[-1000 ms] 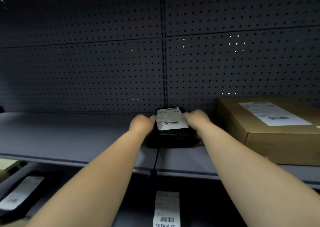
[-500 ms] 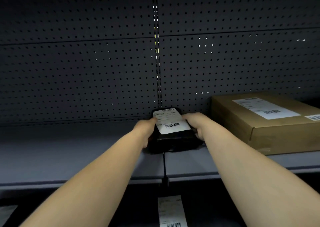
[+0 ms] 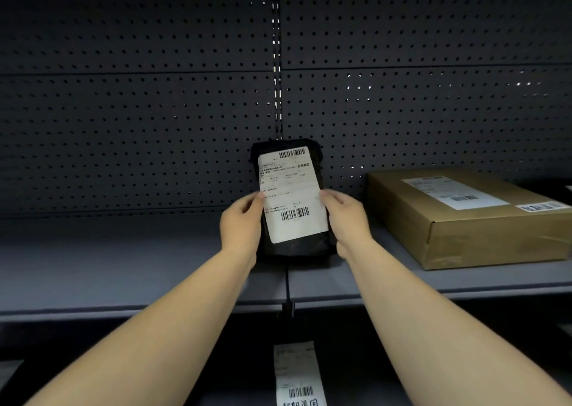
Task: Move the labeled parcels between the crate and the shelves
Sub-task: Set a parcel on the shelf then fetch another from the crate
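Left hand (image 3: 241,226): closed on the left edge of the black parcel (image 3: 292,199), thumb over the margin of its label (image 3: 292,193).
Right hand (image 3: 345,220): closed on the right edge, thumb likewise on the label.
Black parcel: soft dark pouch, raised on end with its label facing the person, probably so the barcodes can be read; its lower end at or just above the grey shelf (image 3: 123,269), contact hidden by the wrists. Two-sided grip likely steadies a limp pouch.
Cardboard box (image 3: 470,217): flat on the same shelf to the right, near but apart from the pouch, labels upward.
Pegboard back panel (image 3: 139,111): directly behind.
Lower level: another labelled parcel (image 3: 297,374), partly visible.
Crate: not visible.
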Tool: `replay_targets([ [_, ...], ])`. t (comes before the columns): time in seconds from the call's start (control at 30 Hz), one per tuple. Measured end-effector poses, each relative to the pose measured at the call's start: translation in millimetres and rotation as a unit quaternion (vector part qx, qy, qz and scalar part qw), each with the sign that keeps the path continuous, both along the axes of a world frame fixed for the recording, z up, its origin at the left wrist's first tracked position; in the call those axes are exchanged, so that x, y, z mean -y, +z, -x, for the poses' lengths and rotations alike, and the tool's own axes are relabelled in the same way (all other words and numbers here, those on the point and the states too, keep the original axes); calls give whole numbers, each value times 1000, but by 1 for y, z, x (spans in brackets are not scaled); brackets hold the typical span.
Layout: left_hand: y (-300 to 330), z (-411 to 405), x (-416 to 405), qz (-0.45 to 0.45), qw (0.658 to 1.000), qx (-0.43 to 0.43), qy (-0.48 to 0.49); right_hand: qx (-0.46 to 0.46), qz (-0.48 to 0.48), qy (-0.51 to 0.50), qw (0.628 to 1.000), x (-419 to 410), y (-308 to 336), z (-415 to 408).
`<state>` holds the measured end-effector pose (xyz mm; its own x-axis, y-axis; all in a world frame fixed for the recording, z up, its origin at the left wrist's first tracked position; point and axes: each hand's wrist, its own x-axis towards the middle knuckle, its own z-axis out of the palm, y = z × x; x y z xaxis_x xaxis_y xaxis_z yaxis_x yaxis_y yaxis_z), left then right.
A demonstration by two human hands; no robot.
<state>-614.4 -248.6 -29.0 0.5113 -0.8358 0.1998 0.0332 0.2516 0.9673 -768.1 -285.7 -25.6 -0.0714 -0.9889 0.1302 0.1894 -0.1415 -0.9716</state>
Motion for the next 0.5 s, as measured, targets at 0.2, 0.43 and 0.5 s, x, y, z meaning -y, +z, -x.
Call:
replay_targets([
  [0.2, 2, 7, -15, 48, 999, 13, 6, 27, 46, 6, 999, -11, -1, 8],
  [0.43, 1, 17, -26, 82, 997, 8, 8, 35, 72, 7, 997, -17, -4, 18],
  [0.5, 2, 18, -27, 82, 996, 13, 12, 35, 77, 9, 996, -19, -3, 20],
])
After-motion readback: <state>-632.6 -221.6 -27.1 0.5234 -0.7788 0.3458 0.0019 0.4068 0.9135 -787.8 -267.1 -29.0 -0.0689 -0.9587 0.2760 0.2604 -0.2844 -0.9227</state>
